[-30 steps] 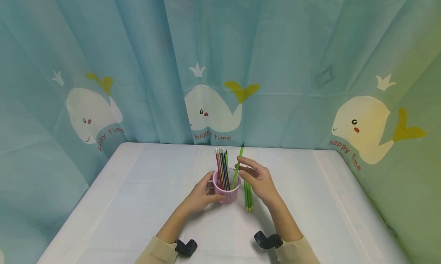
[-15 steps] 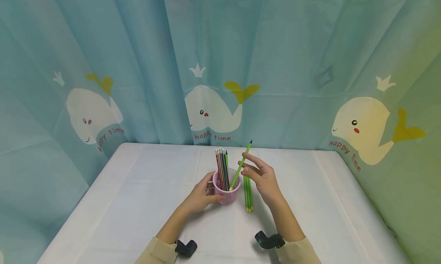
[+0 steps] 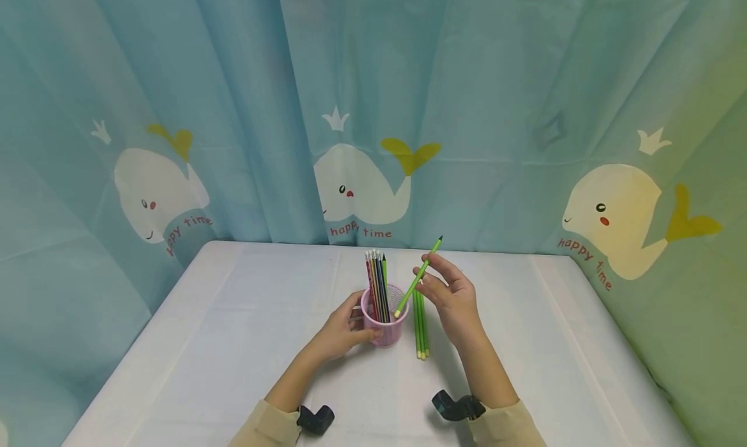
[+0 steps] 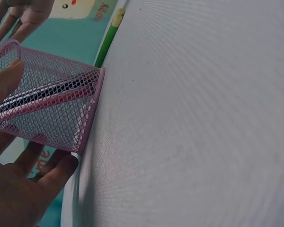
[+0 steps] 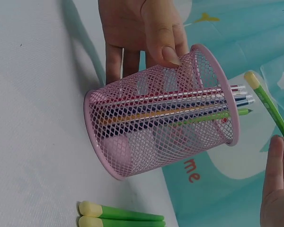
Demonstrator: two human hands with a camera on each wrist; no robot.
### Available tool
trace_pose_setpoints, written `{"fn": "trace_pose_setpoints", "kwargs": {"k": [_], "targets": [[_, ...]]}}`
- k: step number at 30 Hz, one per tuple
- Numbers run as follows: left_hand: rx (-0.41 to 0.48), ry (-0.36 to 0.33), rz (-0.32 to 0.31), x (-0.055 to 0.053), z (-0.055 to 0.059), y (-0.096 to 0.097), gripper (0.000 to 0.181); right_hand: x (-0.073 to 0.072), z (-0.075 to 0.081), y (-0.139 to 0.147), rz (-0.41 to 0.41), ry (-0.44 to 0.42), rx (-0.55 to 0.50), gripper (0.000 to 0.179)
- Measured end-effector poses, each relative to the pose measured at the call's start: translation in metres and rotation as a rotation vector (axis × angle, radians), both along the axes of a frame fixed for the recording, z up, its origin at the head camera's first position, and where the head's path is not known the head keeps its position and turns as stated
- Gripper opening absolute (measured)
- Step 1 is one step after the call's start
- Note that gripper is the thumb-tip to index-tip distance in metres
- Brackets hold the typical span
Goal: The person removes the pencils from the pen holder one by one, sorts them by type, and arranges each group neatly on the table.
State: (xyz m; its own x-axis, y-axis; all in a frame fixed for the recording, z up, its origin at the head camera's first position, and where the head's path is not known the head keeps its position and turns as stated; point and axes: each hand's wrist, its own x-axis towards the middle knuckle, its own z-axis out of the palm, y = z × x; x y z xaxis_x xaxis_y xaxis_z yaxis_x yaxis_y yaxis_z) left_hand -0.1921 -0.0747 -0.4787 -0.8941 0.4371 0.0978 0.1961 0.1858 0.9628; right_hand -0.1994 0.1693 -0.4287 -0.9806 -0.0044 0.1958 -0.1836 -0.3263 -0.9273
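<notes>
My left hand (image 3: 340,331) grips the side of a pink mesh pencil cup (image 3: 390,334), thumb on the near side and fingers behind. Several pencils (image 3: 376,285) lean in the cup, striped and dark ones plus a green one standing point up. My right hand (image 3: 455,301) pinches a green pencil (image 3: 415,281), tilted with its dark point up and right. In the right wrist view, the yellow end of that green pencil (image 5: 270,104) hangs just outside the mouth of the cup (image 5: 161,113). Part of the right hand's fingers is cut off there.
Several green pencils (image 3: 421,333) lie side by side on the white table (image 3: 233,343), right of the cup and partly under my right hand. A blue-green curtain (image 3: 496,109) with whale prints hangs along the table's back edge. Black devices (image 3: 458,407) are worn at both wrists.
My right hand has moved right and slightly up with the green pencil. The pencil tilts more, and its lower end has risen from inside the cup. The left hand and cup stay put.
</notes>
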Motion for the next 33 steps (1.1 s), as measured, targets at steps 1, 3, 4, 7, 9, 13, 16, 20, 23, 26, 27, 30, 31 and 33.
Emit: {"fn": "trace_pose_setpoints", "kwargs": {"k": [1, 3, 4, 7, 9, 13, 16, 20, 23, 26, 27, 30, 31, 33], "targets": [[0.0, 0.0, -0.001, 0.0, 0.0, 0.0, 0.079, 0.0, 0.0, 0.0, -0.002, -0.008, -0.018, 0.048], [0.0, 0.006, -0.003, 0.0, 0.0, 0.0, 0.078, 0.0, 0.001, 0.001, -0.009, -0.026, -0.039, 0.048], [-0.001, 0.008, -0.004, 0.0, 0.0, 0.0, 0.078, 0.0, 0.002, 0.001, -0.017, -0.034, -0.046, 0.048], [-0.003, 0.014, -0.002, 0.0, 0.0, 0.0, 0.078, 0.001, 0.003, 0.002, -0.035, -0.05, -0.048, 0.047], [-0.001, 0.016, -0.003, 0.0, -0.001, 0.0, 0.078, 0.001, 0.004, 0.002, -0.046, -0.059, -0.048, 0.045], [0.006, 0.015, -0.007, 0.0, -0.001, 0.001, 0.077, 0.001, 0.004, 0.004, -0.046, -0.072, -0.053, 0.046], [0.009, 0.012, -0.005, 0.0, -0.001, 0.0, 0.078, 0.001, 0.005, 0.006, -0.03, -0.078, -0.073, 0.053], [0.01, 0.009, -0.004, 0.0, -0.001, 0.0, 0.078, 0.001, 0.006, 0.007, -0.02, -0.083, -0.09, 0.064], [0.006, 0.011, -0.008, 0.0, -0.001, 0.0, 0.078, 0.001, 0.005, 0.009, -0.031, -0.087, -0.085, 0.066], [0.005, 0.01, -0.009, -0.001, -0.001, 0.0, 0.078, 0.0, 0.003, 0.011, -0.047, -0.086, -0.077, 0.064], [0.006, 0.008, -0.008, -0.001, -0.001, 0.0, 0.079, -0.001, 0.003, 0.012, -0.054, -0.086, -0.076, 0.062], [0.009, 0.004, -0.005, -0.001, -0.002, 0.0, 0.079, -0.002, 0.001, 0.014, -0.073, -0.085, -0.072, 0.055], [0.011, 0.002, -0.004, -0.001, -0.002, 0.0, 0.079, -0.003, 0.0, 0.015, -0.08, -0.088, -0.075, 0.052], [0.016, -0.001, -0.002, -0.001, -0.002, 0.0, 0.079, -0.004, -0.002, 0.017, -0.091, -0.095, -0.077, 0.048]]}}
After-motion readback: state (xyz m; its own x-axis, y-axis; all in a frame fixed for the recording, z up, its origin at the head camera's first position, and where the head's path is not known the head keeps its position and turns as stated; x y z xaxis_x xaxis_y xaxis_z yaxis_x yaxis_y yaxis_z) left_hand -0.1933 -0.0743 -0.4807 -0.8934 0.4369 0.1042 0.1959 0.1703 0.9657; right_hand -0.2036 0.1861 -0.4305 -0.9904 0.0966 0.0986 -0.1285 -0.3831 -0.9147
